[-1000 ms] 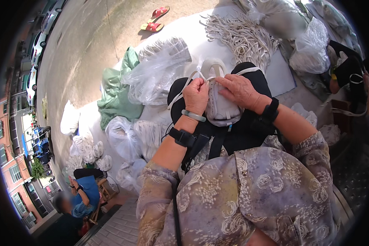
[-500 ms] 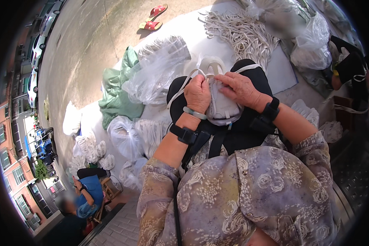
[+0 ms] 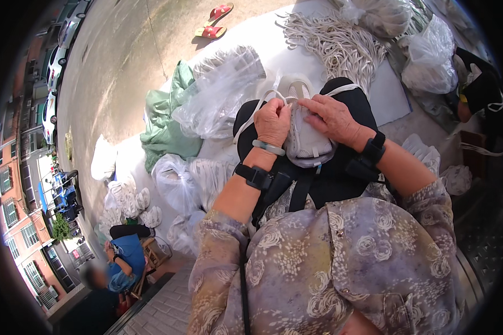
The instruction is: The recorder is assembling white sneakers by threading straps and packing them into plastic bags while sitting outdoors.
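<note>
A white mesh shoe [image 3: 312, 146] lies across my lap, its heel end toward my body. White shoelace [image 3: 250, 118] runs out from it to the left and loops over my left knee; another length lies across my right knee. My left hand [image 3: 272, 121] is closed in a pinch on the lace beside the eyelets. With bent fingers, my right hand [image 3: 336, 120] grips the shoe's upper at the lacing. Its fingertips partly hide the eyelets, and I cannot see whether lace is also between them.
A heap of loose white laces [image 3: 341, 47] lies ahead on a white sheet. Clear plastic bags [image 3: 221, 84], a green bag [image 3: 170, 123] and several white shoes [image 3: 126, 198] are at the left. Red sandals [image 3: 210, 32] lie farther off. A seated person in blue [image 3: 126, 257] is at lower left.
The whole view has shifted slightly. Both hands stay at the lacing, with the left still pinching the lace and only small finger movements in the right.
</note>
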`<state>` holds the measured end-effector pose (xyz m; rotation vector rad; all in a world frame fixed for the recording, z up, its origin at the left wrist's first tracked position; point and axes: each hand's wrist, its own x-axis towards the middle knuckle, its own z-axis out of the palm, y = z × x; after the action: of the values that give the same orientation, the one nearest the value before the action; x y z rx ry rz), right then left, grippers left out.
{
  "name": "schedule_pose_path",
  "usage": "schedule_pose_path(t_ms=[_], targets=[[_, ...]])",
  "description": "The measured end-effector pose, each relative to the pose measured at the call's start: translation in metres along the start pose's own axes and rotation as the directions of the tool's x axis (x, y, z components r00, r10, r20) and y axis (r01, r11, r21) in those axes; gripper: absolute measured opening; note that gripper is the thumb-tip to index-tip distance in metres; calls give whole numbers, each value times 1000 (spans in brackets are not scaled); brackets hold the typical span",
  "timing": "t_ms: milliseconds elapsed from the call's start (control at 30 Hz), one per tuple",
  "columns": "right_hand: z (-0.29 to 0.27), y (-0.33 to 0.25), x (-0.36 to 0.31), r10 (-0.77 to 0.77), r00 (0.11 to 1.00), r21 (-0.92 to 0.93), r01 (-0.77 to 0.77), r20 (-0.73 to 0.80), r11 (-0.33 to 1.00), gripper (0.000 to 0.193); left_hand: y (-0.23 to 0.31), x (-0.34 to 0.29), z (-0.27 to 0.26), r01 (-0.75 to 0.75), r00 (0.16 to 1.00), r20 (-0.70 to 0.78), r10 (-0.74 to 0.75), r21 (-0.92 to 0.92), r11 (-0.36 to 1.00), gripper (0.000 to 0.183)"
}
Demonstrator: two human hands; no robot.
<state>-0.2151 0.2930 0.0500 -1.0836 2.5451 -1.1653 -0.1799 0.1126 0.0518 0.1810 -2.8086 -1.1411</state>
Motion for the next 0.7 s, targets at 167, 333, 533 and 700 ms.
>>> schedule_pose_path(t_ms=[167,333,533,700], targets=[[6,4,-1,-56,996,-20,55,-66,998,37,14,-11,-5,-281,955,-64,289,110,953,37],[1,0,-2,-93,994,-62,90,-50,994,36,26,-17,-19,-256,966,96,241,198,946,45],[1,0,-2,-182,982,-142,174,-46,974,37,43,-15,-24,-153,957,289,23,436,887,27],[4,-6,-2,-187,982,-179,180,-19,967,36,45,-2,-14,-132,939,334,-82,570,811,16]])
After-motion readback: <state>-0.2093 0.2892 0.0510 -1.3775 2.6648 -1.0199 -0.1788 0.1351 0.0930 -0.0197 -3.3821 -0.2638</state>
